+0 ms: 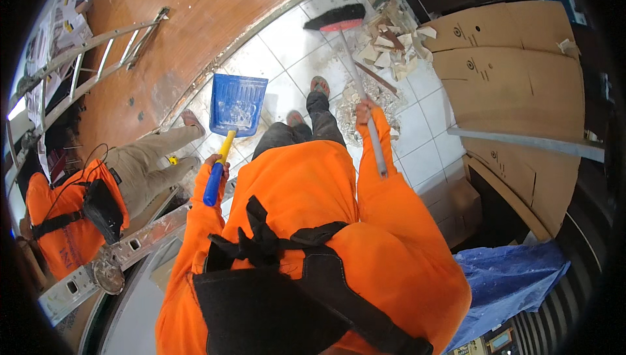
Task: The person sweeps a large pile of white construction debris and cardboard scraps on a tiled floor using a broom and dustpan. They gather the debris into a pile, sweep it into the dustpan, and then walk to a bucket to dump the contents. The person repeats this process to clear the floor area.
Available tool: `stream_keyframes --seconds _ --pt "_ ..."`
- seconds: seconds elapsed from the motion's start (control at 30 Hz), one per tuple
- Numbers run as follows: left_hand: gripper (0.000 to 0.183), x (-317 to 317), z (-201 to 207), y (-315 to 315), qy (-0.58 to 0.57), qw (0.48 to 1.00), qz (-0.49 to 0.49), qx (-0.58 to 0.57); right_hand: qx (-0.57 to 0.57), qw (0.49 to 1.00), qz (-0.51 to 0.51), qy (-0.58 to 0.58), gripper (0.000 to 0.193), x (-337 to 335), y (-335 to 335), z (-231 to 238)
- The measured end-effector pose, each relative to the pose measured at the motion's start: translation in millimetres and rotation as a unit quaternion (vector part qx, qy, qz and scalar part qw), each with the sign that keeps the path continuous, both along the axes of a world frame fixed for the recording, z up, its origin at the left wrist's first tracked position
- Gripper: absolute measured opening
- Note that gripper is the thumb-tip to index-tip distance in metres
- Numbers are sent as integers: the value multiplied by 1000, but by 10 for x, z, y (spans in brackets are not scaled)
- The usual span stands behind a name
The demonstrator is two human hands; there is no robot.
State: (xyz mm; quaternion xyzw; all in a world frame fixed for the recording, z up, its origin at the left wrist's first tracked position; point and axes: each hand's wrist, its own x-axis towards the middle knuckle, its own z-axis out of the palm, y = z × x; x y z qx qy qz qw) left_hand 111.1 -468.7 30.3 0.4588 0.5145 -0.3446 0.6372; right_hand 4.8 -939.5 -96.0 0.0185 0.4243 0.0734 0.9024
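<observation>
My left hand (218, 164) is closed around the handle of a small shovel with a wide blue scoop (238, 100). Its shaft is yellow and its grip end blue; whitish dust coats the scoop, which points away from me. My right hand (369, 112) grips the pale shaft of a broom (339, 22). The broom has a red base and dark bristles, and its head is at the far side of the white tiles. Just right of the head lies a heap of broken tile and plaster pieces (391, 48). Finer rubble (385, 97) spreads beside my right hand.
Folded cardboard sheets (508, 68) stand on the right, with a metal bar (528, 144) across them. A ladder (98, 71) is at the left by a brown wooden surface (176, 22). Another person in orange (72, 218) is close on my left. Blue sheeting (508, 283) lies at the lower right.
</observation>
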Motion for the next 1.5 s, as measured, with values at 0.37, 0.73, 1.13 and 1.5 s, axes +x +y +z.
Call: stream_keyframes --seconds 0.37,0.73,1.13,1.5 --pt "27 -570 -453 405 -11 993 -110 -32 -81 980 115 138 46 -1770 1205 446" --pt "32 -1379 -474 828 85 980 -148 -101 -224 930 261 127 66 -2736 1875 1215" --pt "33 -1765 -698 785 140 972 -179 -58 24 985 154 -77 11 296 1526 -83" --pt "34 -1675 -1258 845 214 960 -161 -83 -58 984 129 113 44 -2412 1519 590"
